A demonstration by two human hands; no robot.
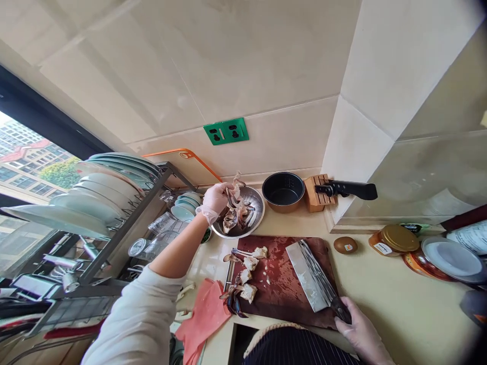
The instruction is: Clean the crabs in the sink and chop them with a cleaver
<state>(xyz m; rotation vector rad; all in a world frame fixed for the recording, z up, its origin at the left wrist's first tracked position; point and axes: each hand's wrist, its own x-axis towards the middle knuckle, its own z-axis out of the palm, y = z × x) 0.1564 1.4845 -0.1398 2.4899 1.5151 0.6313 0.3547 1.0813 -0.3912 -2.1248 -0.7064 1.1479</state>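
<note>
My left hand (216, 201), in a clear glove, is closed on a piece of crab over a metal bowl (259, 203) that holds more crab pieces (240, 218). My right hand (355, 324), also gloved, is wrapped round the dark handle of a cleaver (309, 276). The broad blade lies over the right part of a reddish-brown cutting board (279, 299). Along the board's left side are several cut crab pieces (249, 293), with legs pointing left.
Behind the board stand a black-lined pot (283, 191) and a knife block (319, 192). A brown kiwi (345, 245) and jars (395, 239) sit right. A dish rack (125, 223) and pink cloth (205, 314) are on the left.
</note>
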